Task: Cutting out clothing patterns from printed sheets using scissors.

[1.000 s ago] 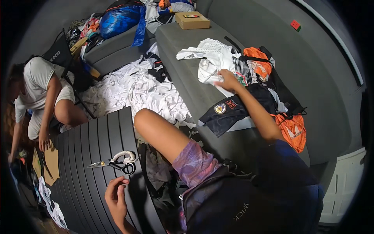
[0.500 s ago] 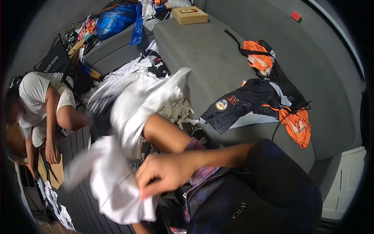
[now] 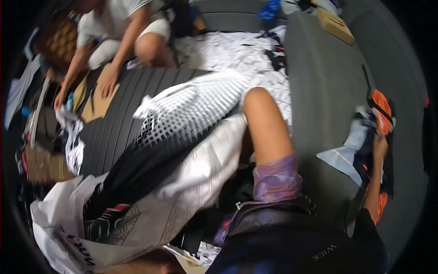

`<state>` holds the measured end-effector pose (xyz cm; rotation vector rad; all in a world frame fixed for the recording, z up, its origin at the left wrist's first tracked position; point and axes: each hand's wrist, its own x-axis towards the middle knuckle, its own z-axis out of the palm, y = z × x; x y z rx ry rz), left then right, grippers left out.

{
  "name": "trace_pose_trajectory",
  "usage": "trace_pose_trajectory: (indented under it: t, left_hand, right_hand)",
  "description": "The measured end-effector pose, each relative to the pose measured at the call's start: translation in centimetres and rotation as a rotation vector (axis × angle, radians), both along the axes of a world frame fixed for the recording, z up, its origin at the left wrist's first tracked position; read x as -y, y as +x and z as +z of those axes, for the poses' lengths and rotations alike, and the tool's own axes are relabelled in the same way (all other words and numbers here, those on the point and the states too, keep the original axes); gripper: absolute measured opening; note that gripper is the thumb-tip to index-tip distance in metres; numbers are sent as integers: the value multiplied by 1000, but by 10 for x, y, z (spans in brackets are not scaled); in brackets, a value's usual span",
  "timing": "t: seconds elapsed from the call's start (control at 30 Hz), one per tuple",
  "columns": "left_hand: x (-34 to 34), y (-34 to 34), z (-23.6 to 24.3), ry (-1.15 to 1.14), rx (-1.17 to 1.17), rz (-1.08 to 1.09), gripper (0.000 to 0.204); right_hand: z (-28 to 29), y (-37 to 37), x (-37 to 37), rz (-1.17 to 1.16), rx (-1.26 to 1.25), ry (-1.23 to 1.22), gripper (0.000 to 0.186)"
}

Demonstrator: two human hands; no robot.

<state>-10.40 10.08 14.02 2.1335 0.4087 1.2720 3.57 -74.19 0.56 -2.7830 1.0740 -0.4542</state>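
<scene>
The white-and-black cloth [image 3: 200, 169] spreads from our centre to eight o'clock before the black slatted table [image 3: 132, 93], its lattice print giving way to solid black, dark lettering near its lower corner. Our left hand is hidden toward seven; we cannot tell its grip. Well apart, at three, our right hand [image 3: 380, 146] touches orange-and-dark garments [image 3: 379, 97] on the grey sofa [image 3: 315, 114]. Pale lettering marks our dark shirt [image 3: 292, 242] at five.
</scene>
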Motion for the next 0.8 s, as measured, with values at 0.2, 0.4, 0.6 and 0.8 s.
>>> trace_pose_trajectory:
  t: [0.2, 0.4, 0.6, 0.8]
  left_hand:
    - [-66, -41, 25, -6, -107, 232, 56]
    - [-83, -60, -58, -200, -769, 127, 62]
    - [-3, -151, -126, -151, -775, 63, 91]
    - [10, -168, -172, -485, -569, 358, 77]
  right_hand:
    - [44, 65, -141, 667, 402, -136, 50]
    - [25, 73, -473, 1545, 169, 644, 60]
    - [35, 47, -568, 2077, 5, 401, 33]
    - [39, 96, -589, 1831, 279, 782, 16]
